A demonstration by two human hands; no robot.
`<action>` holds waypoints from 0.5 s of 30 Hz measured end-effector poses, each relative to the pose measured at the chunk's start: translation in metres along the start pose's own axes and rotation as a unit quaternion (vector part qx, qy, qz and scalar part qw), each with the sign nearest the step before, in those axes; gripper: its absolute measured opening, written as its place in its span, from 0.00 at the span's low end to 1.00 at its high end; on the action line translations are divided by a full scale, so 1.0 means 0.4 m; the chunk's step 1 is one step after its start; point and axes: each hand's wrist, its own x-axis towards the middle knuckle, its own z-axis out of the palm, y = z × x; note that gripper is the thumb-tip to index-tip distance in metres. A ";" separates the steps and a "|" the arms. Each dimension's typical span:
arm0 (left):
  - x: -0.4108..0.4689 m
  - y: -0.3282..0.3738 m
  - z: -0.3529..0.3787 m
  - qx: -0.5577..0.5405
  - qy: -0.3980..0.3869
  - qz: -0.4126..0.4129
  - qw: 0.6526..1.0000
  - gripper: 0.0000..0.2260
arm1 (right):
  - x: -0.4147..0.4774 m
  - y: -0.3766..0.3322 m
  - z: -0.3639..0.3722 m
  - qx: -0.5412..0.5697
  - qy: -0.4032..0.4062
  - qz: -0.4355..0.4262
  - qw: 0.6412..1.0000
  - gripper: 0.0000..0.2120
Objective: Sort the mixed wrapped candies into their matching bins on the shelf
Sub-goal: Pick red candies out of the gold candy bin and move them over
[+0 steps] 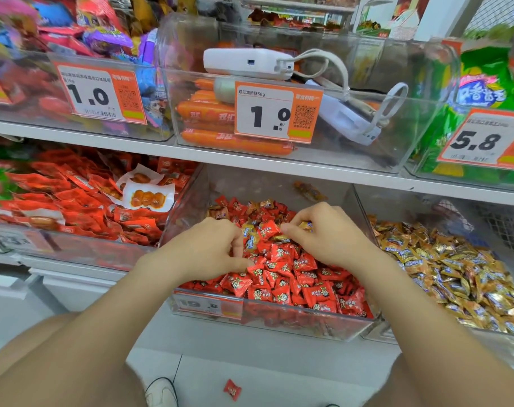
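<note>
Right hand (323, 235) pinched gold candy (305, 225) above middle bin (294, 326); left hand (211, 248), fingers curled among red candies (282, 277) there, grasp not clear. Gold bin (402, 207) stood right of middle bin. Better lift only gold pieces, gently, spill no red.

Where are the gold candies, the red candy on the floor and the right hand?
gold candies (455, 268): head view, middle of the heap.
red candy on the floor (232, 390): head view, wrapper's centre.
right hand (329, 233): head view, back of hand.
</note>
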 end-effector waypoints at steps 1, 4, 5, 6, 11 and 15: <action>0.000 0.000 -0.003 0.013 -0.012 -0.001 1.000 0.11 | 0.003 -0.005 0.005 -0.029 -0.005 -0.001 1.000 0.14; 0.005 -0.006 -0.005 0.031 -0.036 -0.004 0.999 0.14 | 0.022 -0.016 0.015 -0.066 -0.042 -0.006 0.997 0.14; 0.004 -0.004 -0.005 0.035 -0.039 -0.003 0.999 0.16 | 0.026 -0.021 0.016 -0.068 -0.058 -0.005 0.996 0.12; 0.005 -0.004 -0.001 0.036 -0.044 -0.003 0.998 0.16 | 0.033 -0.021 0.017 -0.064 -0.068 0.002 0.996 0.09; 0.008 0.000 0.002 0.011 -0.040 -0.008 0.999 0.10 | 0.034 -0.024 0.000 -0.027 -0.067 0.037 0.997 0.10; 0.016 -0.003 0.004 -0.002 0.038 -0.033 0.999 0.17 | 0.025 -0.020 -0.012 0.002 0.006 0.053 0.999 0.20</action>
